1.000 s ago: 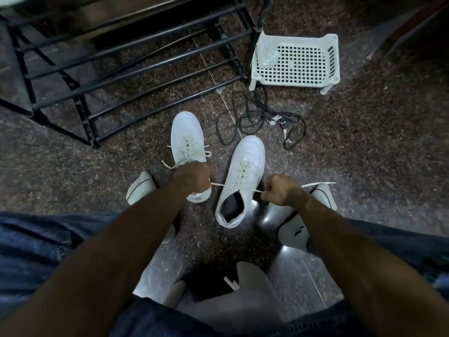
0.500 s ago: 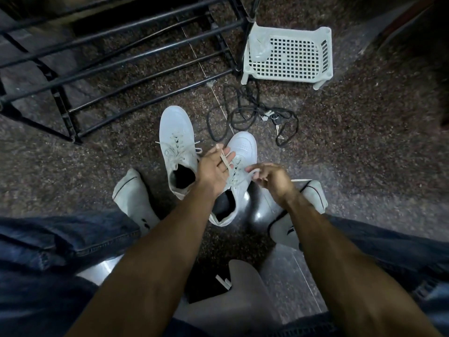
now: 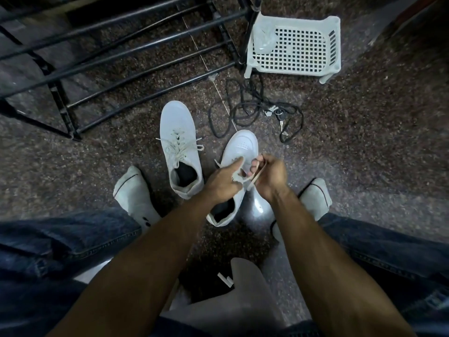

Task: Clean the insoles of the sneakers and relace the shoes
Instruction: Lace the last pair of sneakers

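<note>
left sneaker (image 3: 179, 152): lies on the floor (image 3: 364, 166) left of the hands, toe pointing away from the person, lace already threaded and loosely tied, opening dark and facing the person.
left hand (image 3: 224, 182): over the mid-part of the right sneaker, fingers closed on a lace strand, forefinger stretched toward the toe.
lace (image 3: 255, 177): pale, flat; runs between the two hands just above the eyelet rows. Which eyelet it leaves from is hidden by the hands.
right sneaker (image 3: 239, 152): directly under and ahead of both hands, long axis running from the heel near the person up and slightly right to the toe; heel opening shows below the left wrist.
right hand (image 3: 269, 176): just beside the left, touching or nearly so, fingers curled and pinching the other lace strand.
nearer hand: both sit equally on the shoe; the left covers the tongue, the right its outer side.
step, as I judge: tying or tightening the second shoe's lace, late in the task.
</note>
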The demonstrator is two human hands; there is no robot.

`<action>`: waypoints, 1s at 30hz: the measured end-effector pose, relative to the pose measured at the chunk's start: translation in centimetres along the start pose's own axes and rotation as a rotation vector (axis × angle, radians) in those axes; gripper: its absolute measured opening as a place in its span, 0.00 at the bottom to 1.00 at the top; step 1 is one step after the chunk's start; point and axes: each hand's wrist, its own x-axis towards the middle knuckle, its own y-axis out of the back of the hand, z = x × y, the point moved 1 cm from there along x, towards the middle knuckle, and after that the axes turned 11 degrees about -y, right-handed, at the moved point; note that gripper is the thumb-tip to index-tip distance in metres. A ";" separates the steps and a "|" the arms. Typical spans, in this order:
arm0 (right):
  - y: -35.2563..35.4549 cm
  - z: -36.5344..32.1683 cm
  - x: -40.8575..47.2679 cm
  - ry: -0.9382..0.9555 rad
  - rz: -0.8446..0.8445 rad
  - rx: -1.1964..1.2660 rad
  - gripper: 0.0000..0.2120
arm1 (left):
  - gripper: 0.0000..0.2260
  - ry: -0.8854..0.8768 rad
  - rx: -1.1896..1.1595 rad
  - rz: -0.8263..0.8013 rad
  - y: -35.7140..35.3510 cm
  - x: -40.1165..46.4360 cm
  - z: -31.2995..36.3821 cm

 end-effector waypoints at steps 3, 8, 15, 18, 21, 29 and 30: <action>-1.1 -0.4 -0.4 -0.037 -0.089 0.141 0.15 | 0.21 -0.052 0.179 -0.129 -0.5 -0.5 0.8; -2.0 -0.4 -0.5 0.094 -0.082 0.039 0.13 | 0.11 0.114 -0.207 0.028 -0.7 0.3 0.7; 1.0 1.9 0.6 0.329 -0.077 -0.781 0.11 | 0.09 0.271 -0.472 0.121 0.3 0.7 0.4; 1.8 1.6 1.1 0.431 0.060 -0.923 0.09 | 0.09 0.288 -0.560 0.160 0.3 0.5 0.4; 2.6 0.7 0.1 0.335 0.093 -0.999 0.09 | 0.08 0.269 -0.577 0.218 0.3 0.2 0.1; 2.4 1.6 -1.5 -0.065 -0.104 -1.356 0.31 | 0.10 0.306 -0.742 0.258 0.0 -0.1 -0.5; 2.0 2.0 -1.4 -0.049 -0.104 -1.391 0.29 | 0.10 0.303 -0.743 0.258 0.1 -0.1 -0.3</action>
